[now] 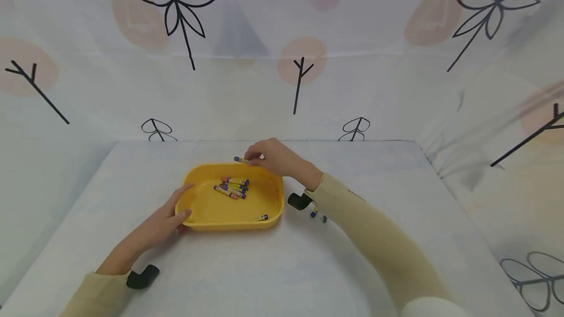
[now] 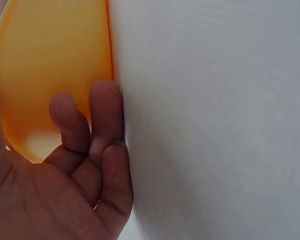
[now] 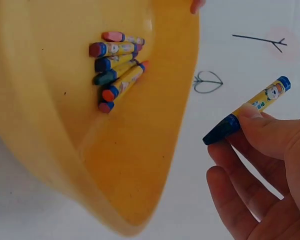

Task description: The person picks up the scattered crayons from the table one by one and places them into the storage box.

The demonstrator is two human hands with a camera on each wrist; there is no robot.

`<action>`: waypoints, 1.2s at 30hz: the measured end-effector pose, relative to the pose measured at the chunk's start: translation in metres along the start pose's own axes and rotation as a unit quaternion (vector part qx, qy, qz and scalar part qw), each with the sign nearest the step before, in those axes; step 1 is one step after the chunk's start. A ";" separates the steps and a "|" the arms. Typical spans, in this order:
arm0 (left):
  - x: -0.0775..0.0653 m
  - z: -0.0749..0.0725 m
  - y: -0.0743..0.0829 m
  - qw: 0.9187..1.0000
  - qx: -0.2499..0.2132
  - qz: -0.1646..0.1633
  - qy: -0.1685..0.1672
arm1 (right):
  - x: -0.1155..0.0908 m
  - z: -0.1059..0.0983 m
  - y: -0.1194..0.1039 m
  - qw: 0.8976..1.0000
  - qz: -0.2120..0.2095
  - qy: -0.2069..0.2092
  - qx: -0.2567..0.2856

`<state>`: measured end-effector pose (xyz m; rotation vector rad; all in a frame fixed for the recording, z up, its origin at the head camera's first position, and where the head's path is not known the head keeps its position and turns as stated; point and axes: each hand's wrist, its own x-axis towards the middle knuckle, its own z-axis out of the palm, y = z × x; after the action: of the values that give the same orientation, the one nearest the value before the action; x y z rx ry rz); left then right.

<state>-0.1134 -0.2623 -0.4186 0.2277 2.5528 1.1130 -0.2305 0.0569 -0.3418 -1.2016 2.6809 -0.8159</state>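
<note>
A yellow plastic tray (image 1: 211, 212) sits on the white tabletop. My left hand (image 1: 165, 219) grips its left end, with fingers at the rim; in the left wrist view, curled fingers (image 2: 106, 112) rest against the tray's outer wall (image 2: 55, 65). My right hand (image 1: 275, 157) is over the tray's far rim. Between thumb and fingers it pinches a dark-blue crayon (image 3: 260, 104) in a yellow wrapper. Inside the tray lies a loose pile of several crayons (image 3: 122, 70), with red, pink, orange, blue and green ends. One more crayon (image 1: 262, 217) lies by the near right corner.
Right of the tray, partly hidden by the right sleeve (image 1: 374, 234), more crayons (image 1: 314, 212) lie on the table (image 1: 264, 273). Black camera mounts (image 1: 143, 278) are strapped at both wrists. A cloth backdrop (image 1: 246, 97) with plant drawings rises behind the table.
</note>
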 end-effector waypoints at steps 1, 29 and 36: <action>0.000 0.000 0.000 1.000 -0.003 -0.002 -0.001 | 0.004 0.003 0.000 1.000 0.000 0.001 0.002; -0.001 0.000 -0.001 1.000 -0.005 -0.004 0.000 | 0.038 0.048 -0.010 0.982 0.094 -0.139 -0.088; 0.000 0.001 0.000 1.000 -0.016 -0.009 -0.003 | 0.037 0.052 -0.015 0.973 0.102 -0.152 -0.137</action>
<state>-0.1130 -0.2621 -0.4192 0.1990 2.5244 1.1440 -0.2306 -0.0005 -0.3736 -0.9776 2.6535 -0.2163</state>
